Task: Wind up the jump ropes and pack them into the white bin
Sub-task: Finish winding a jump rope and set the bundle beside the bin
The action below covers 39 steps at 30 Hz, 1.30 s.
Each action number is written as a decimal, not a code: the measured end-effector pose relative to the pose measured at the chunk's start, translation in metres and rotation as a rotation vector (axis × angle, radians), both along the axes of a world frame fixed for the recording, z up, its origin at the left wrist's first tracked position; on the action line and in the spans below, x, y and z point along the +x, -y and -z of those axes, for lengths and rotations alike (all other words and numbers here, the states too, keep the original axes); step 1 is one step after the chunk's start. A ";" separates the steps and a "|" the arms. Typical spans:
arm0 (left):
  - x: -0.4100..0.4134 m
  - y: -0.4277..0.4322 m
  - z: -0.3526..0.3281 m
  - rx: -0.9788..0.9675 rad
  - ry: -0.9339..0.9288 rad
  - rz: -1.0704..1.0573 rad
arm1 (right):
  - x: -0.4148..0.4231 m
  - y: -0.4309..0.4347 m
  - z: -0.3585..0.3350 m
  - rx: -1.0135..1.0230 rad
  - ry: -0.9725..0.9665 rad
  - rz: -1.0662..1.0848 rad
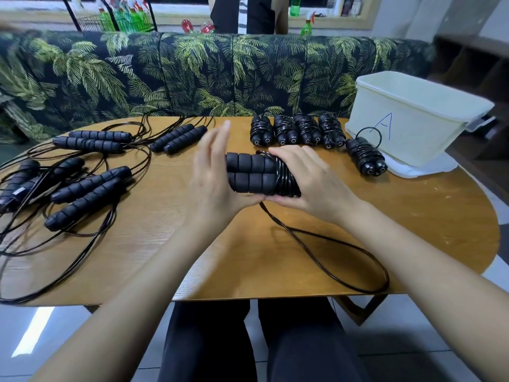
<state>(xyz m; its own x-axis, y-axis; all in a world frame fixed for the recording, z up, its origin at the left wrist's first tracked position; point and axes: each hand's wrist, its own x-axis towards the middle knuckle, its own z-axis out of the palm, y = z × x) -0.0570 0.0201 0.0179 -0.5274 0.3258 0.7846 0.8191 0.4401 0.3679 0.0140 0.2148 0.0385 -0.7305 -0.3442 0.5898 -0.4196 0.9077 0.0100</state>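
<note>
A jump rope with two black foam handles (252,176) side by side is held above the table's middle. My right hand (305,179) grips its right end, where black cord is wound round the handles. My left hand (212,172) is at the handles' left end with straight, blurred fingers; its thumb is hidden beneath. The unwound cord (344,260) trails from under the handles in a loop to the table's front edge. Several wound ropes (296,130) lie in a row at the back, one more (365,157) beside the white bin (407,119), marked with a blue A.
Several unwound ropes (82,183) lie tangled on the left of the wooden table (413,221), cords hanging over its edge. The bin stands on a white lid (424,168) at the right rear. A leaf-patterned sofa (192,73) backs the table.
</note>
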 end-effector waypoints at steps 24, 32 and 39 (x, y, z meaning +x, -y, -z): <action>-0.034 -0.003 -0.027 -0.753 0.786 0.719 | 0.021 -0.017 0.020 -0.164 0.213 -0.261; -0.046 -0.019 -0.055 -1.110 0.493 0.399 | 0.015 -0.015 0.015 0.241 0.160 -0.076; -0.028 -0.033 -0.062 -1.295 0.076 0.045 | 0.013 -0.007 0.023 0.307 0.144 0.084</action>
<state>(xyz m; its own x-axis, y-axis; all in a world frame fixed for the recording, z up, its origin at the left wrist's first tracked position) -0.0846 0.0532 0.0797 -0.5254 0.8387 -0.1436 0.8383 0.4812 -0.2564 0.0274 0.2219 0.0155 -0.8322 -0.4246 0.3566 -0.3605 0.9030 0.2338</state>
